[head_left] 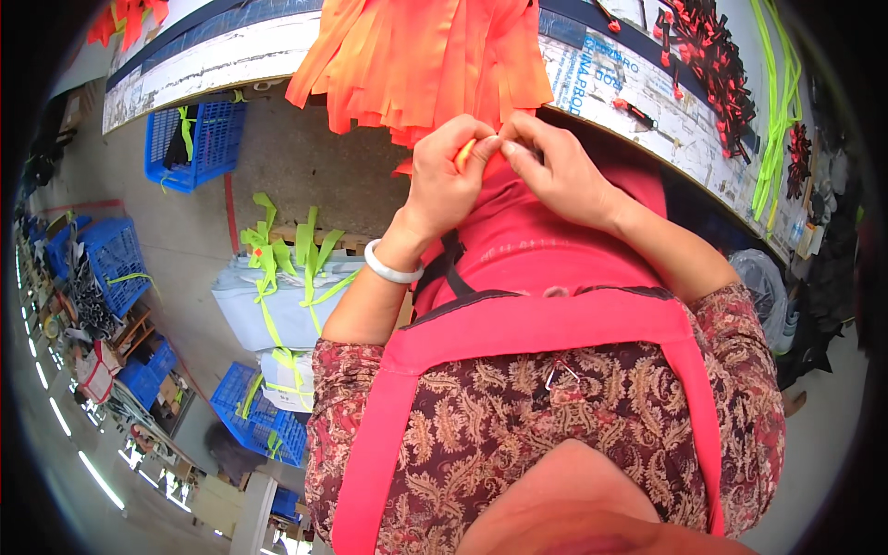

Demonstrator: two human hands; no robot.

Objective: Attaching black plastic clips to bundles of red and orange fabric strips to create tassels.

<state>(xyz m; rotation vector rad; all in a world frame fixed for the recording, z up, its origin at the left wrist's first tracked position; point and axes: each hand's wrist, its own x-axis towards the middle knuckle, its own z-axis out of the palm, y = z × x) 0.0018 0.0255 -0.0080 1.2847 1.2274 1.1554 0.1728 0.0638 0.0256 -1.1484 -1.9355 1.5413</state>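
My left hand [446, 176] and my right hand [562, 171] meet fingertip to fingertip in front of my red apron [527, 245]. Both are closed in a pinch. A small yellow-orange piece [463, 155] shows between the fingers of the left hand; its kind is hard to tell. Whatever the right fingertips grip is too small or hidden to make out. Just beyond my hands, a thick bunch of orange ribbon strips [430, 69] hangs over the table's near edge, their cut ends loose.
The worn white table [222, 60] carries a pile of black-and-red pieces [708, 55] and long neon-yellow straps [772, 120] at right. A blue crate [227, 153], pale bundles tied with neon strips [250, 310] and another blue crate [282, 435] stand at left.
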